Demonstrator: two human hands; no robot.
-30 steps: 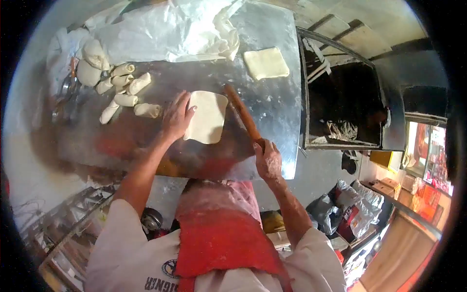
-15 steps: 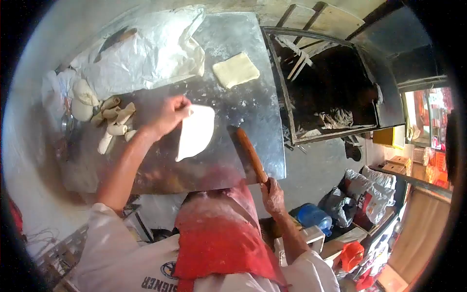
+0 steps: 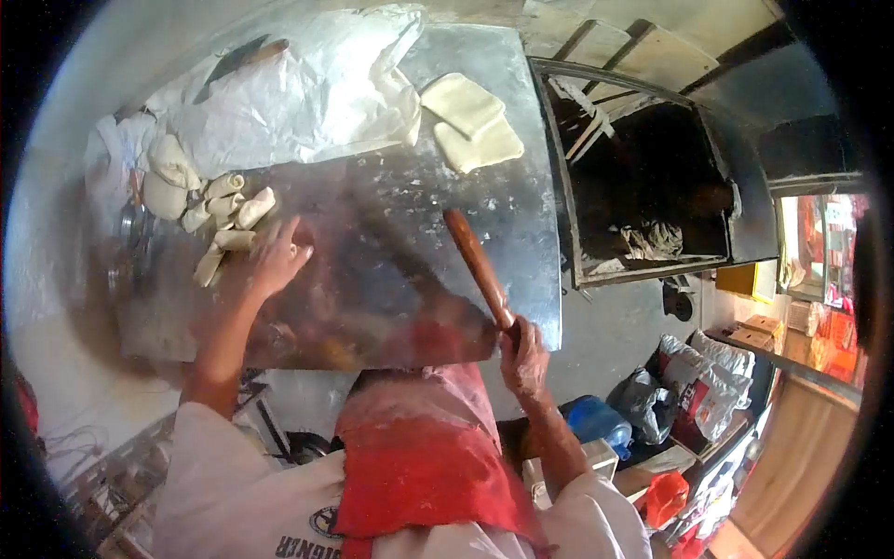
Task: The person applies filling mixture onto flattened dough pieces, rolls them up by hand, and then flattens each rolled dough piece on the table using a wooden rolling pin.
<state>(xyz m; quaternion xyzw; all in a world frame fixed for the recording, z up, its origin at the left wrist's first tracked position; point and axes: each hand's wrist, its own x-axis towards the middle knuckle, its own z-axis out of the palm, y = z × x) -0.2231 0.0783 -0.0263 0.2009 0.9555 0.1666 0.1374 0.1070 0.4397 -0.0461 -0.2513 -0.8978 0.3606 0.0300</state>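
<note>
My right hand (image 3: 526, 359) grips one end of a wooden rolling pin (image 3: 477, 265), which points away over the right side of the metal table (image 3: 391, 298). My left hand (image 3: 282, 261) is beside the small pile of rolled dough pieces (image 3: 223, 210). Its fingers are stretched out, with no dough visibly gripped; whether the fingertips touch the nearest roll is hard to tell. Toward the back of the table lie two flat dough sheets, the upper sheet (image 3: 463, 102) partly covering the lower sheet (image 3: 494, 149).
A white plastic sheet (image 3: 298, 102) spreads over the back left of the table, with a larger lump of dough (image 3: 170, 166) at its edge. Right of the table stands a dark open metal box (image 3: 652, 177). A blue water bottle (image 3: 596, 421) and sacks (image 3: 708, 373) sit lower right.
The flat dough sheet from my left hand now lies against the other sheet at the back. My left hand, emptied, has moved left to the rolls. My right hand still holds the rolling pin.
</note>
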